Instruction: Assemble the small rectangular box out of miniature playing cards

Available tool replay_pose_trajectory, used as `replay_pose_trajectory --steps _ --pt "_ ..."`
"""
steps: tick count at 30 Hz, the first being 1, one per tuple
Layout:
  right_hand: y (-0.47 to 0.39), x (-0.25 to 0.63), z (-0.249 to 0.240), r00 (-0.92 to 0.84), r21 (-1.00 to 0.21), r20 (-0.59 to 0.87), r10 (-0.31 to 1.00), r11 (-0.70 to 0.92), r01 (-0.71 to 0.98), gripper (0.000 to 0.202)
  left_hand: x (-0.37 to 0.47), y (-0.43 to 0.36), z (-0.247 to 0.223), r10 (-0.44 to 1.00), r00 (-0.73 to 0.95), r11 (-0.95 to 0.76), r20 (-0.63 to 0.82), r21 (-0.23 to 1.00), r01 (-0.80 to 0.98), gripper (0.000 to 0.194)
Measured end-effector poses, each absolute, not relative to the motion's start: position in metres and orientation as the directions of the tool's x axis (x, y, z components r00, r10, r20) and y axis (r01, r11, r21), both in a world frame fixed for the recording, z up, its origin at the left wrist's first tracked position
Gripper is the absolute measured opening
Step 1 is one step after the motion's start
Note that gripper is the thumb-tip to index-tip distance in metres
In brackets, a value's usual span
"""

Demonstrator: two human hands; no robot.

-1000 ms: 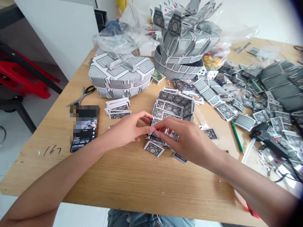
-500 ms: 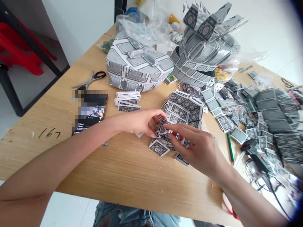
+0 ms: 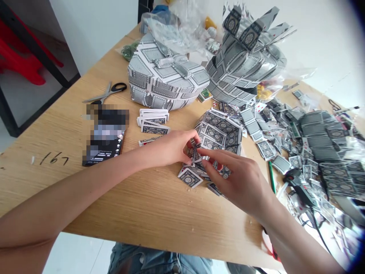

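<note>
Dark-patterned, open-topped playing-card box (image 3: 212, 135): your left hand (image 3: 177, 146), pinching its near-left card flap (image 3: 195, 153), has barely shifted, which reads as steadying; can't tell if your right hand (image 3: 241, 175) grips too.

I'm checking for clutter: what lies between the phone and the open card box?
In the head view, folded cards, the left forearm and the left hand lie between the phone and the open card box.

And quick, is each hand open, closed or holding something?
Left hand: partly closed, holding the card box's near-left edge.
Right hand: partly closed at that edge; whether it grips, unclear.
</note>
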State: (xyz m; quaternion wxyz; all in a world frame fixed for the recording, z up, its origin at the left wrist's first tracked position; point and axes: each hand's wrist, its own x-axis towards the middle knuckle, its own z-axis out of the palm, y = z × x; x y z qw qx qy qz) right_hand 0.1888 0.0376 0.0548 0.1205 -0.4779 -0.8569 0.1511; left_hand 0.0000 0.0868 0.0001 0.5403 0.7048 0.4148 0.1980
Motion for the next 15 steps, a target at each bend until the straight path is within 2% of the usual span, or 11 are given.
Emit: replay_pose_trajectory --steps 5,7,10,13,15 --pt "0.035 0.194 0.054 -0.458 -0.433 0.053 0.887 0.434 0.790 0.027 0.002 0.084 0.008 0.807 0.561 -0.068 -0.186 0.914 0.401 0.047" --pt "0.037 0.196 0.052 -0.455 -0.470 -0.005 0.891 0.399 0.787 0.028 0.002 0.082 0.011 0.810 0.554 -0.058 -0.192 0.914 0.401 0.046" --pt "0.043 0.199 0.045 -0.411 -0.628 -0.137 0.901 0.241 0.740 0.028 0.002 0.082 0.012 0.807 0.556 -0.054 -0.197 0.914 0.403 0.044" --pt "0.053 0.199 0.037 -0.360 -0.827 -0.219 0.907 0.023 0.561 0.030 0.002 0.082 0.011 0.810 0.552 -0.057 -0.198 0.910 0.410 0.042" --pt "0.059 0.198 0.033 -0.326 -0.882 -0.275 0.905 -0.102 0.461 0.033 0.001 0.082 0.009 0.811 0.555 -0.073 -0.184 0.910 0.408 0.042"
